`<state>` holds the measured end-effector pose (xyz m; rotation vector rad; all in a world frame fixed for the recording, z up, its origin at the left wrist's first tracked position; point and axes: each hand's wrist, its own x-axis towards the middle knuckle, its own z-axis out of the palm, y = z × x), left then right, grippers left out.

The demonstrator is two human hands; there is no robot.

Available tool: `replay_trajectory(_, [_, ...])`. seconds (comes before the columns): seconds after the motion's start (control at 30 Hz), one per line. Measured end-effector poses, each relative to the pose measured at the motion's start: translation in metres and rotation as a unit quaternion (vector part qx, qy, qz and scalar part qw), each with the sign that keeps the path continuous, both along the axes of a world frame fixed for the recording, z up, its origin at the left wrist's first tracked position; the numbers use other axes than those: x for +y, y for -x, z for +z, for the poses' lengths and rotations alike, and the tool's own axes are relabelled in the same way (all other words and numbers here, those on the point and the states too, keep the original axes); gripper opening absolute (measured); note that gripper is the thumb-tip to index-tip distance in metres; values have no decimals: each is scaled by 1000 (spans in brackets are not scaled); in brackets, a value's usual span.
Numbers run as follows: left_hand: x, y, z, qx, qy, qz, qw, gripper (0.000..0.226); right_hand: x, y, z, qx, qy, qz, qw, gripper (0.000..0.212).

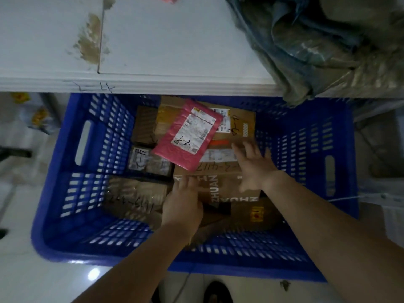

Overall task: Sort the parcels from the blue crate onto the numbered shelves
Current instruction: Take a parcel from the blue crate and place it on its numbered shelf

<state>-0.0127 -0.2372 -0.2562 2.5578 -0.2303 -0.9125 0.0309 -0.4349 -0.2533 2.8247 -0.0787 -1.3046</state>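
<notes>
A blue crate (87,193) stands on the floor below a white shelf (153,51). Inside lie several cardboard parcels. A pink mailer (175,147) marked "2-2" rests on top, near the middle. Under it sits a brown carton (220,184) printed "ZHUAN". My left hand (182,206) grips the carton's near left edge, fingers curled over it. My right hand (254,165) lies flat on the carton's right side with fingers spread. A larger box (240,125) marked "2-1" lies behind.
A crumpled grey-green sack (317,44) lies on the shelf's right end and hangs over its edge. Brown stains mark the shelf at left. Yellow-and-white packages (39,119) sit on the floor left of the crate. A dark shoe (216,291) shows at the bottom.
</notes>
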Motion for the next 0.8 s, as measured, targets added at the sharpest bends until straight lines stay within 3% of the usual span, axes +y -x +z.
replay_trajectory(0.13, [6,-4,-2,193,-6,150,970,47,-10,-5,12,-12,-19,-1,1000,111])
replay_trajectory(0.3, [-18,0,1,321,147,323,878,52,-19,-20,14,57,-57,-41,996,100])
replay_trajectory(0.4, [-35,2,0,361,189,377,832,59,-18,-16,8,24,-10,12,1000,116])
replay_trajectory(0.47, [-43,1,-1,385,208,408,802,71,-17,-15,4,31,-51,-44,997,123])
replay_trajectory(0.57, [-60,2,11,414,274,487,719,68,-21,-19,6,67,-139,-174,973,127])
replay_trajectory(0.63, [-70,7,17,421,300,505,691,75,-24,-19,8,67,-89,-114,987,124])
replay_trajectory(0.7, [-73,15,15,415,297,542,668,88,-22,-8,7,93,-84,-90,988,114])
replay_trajectory(0.8, [-69,29,17,377,344,575,640,96,-20,30,10,104,-238,-248,933,72])
